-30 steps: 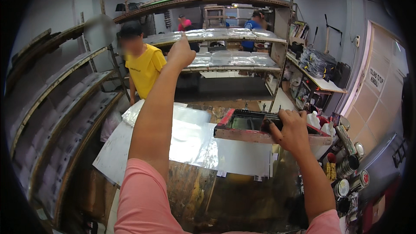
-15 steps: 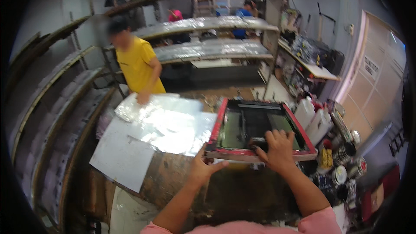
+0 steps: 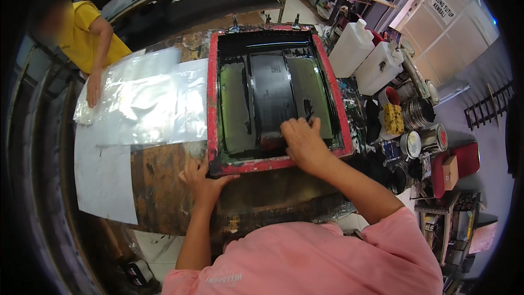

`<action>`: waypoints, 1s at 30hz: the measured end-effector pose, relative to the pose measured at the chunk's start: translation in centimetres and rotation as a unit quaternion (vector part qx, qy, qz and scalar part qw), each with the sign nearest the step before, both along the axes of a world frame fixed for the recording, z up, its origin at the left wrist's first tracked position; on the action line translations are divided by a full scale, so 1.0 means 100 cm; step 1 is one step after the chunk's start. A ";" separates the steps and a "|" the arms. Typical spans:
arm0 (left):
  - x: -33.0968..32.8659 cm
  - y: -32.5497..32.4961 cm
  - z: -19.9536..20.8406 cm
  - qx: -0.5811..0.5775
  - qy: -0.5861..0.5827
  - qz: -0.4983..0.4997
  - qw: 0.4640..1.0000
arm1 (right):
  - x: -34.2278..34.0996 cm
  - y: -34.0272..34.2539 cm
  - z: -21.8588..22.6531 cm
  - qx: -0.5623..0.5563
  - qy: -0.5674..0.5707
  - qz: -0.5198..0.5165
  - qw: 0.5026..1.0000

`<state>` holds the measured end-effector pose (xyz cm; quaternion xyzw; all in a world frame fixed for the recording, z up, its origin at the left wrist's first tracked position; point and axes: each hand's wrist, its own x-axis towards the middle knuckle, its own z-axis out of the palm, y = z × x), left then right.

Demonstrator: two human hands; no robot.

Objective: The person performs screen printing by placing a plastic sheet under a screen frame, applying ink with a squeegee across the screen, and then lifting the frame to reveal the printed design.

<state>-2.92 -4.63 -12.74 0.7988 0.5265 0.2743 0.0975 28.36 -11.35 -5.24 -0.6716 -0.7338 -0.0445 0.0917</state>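
Observation:
A red-edged printing screen point(image 3: 213, 104) lies on the worktable, its mesh smeared with black ink, greenish on both sides. My left hand point(image 3: 204, 183) is at its near left corner, fingers spread and thumb stretched along the front edge. Inside the frame, toward the near side, my right hand point(image 3: 305, 141) has its fingers closed on what looks like a squeegee point(image 3: 271, 142), mostly dark and partly covered by the hand. A dark band of ink point(image 3: 270, 84) runs from there to the far side. What lies beneath the screen is hidden.
Left of the screen, clear plastic sheets point(image 3: 144, 95) lie over a white board point(image 3: 103, 180). A person in yellow point(image 3: 93, 35) rests a hand on them. White jugs point(image 3: 352, 49), a yellow sponge point(image 3: 393, 119) and several cans point(image 3: 434, 137) crowd the right side.
My view has tilted down and shifted. The screen now appears flatter on the table. Both my hands stay at its near side, and the person in yellow still has a hand at the sheets.

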 end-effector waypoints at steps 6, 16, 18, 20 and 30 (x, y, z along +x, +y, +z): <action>0.000 -0.007 0.017 -0.097 0.022 0.030 0.995 | 0.020 0.075 -0.011 0.032 -0.033 -0.015 0.999; -0.011 -0.007 0.019 -0.025 0.015 -0.009 1.000 | 0.129 0.277 -0.031 0.073 -0.057 -0.005 0.996; -0.008 0.000 0.021 -0.012 0.001 -0.007 1.000 | 0.130 0.270 -0.018 0.034 -0.069 -0.023 0.997; -0.007 -0.004 0.018 -0.014 -0.039 -0.007 0.999 | 0.111 0.226 0.005 0.010 -0.050 -0.010 0.999; 0.045 -0.002 0.100 -0.161 -0.567 -0.081 0.804 | -0.009 -0.011 0.135 0.085 0.009 -0.018 0.996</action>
